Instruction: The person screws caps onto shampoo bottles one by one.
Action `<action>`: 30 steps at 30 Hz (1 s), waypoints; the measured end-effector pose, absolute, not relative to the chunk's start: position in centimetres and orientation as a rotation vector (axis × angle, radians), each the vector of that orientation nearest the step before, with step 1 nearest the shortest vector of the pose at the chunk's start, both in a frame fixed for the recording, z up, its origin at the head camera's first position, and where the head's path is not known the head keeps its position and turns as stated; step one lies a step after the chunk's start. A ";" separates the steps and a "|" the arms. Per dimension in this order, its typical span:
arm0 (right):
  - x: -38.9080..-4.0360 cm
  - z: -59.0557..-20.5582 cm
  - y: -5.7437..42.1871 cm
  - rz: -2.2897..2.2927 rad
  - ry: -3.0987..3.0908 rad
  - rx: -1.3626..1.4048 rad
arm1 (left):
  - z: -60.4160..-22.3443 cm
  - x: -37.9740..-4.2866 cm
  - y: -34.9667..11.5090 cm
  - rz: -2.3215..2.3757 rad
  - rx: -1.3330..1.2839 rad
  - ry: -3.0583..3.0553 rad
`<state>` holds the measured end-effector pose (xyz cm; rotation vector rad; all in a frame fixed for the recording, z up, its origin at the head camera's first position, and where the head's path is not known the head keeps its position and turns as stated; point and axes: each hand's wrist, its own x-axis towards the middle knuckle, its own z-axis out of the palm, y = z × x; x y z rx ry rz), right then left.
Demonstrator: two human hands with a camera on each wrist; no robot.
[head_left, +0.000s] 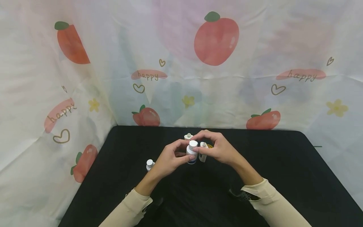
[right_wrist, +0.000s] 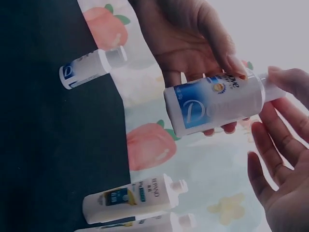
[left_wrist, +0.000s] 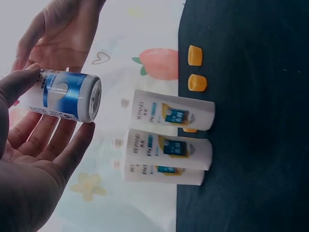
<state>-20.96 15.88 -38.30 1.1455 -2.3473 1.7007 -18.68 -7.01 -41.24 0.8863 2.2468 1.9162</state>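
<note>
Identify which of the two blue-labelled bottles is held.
The blue-labelled bottle in the grip of the left hand, its cap pinched by the right hand. The other blue-labelled bottle stands on the table, untouched.

Forearms (head_left: 148,184) angle inward; left grip (head_left: 168,159) curled, thumb opposing fingers; right grip (head_left: 219,147) alongside, thumb and finger pinching.

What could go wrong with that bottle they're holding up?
Two things, maybe. The left hand holds the blue-and-white bottle up off the table, so it might slip and drop. And the right hand pinches its cap near the standing REPAND bottles; a bump could tip one, and their necks are uncapped, so anything inside might spill.
</note>
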 end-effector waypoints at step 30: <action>-20.7 -39.5 14.3 1.698 -2.343 0.918 | -41.6 -18.3 -7.1 1.960 0.843 2.391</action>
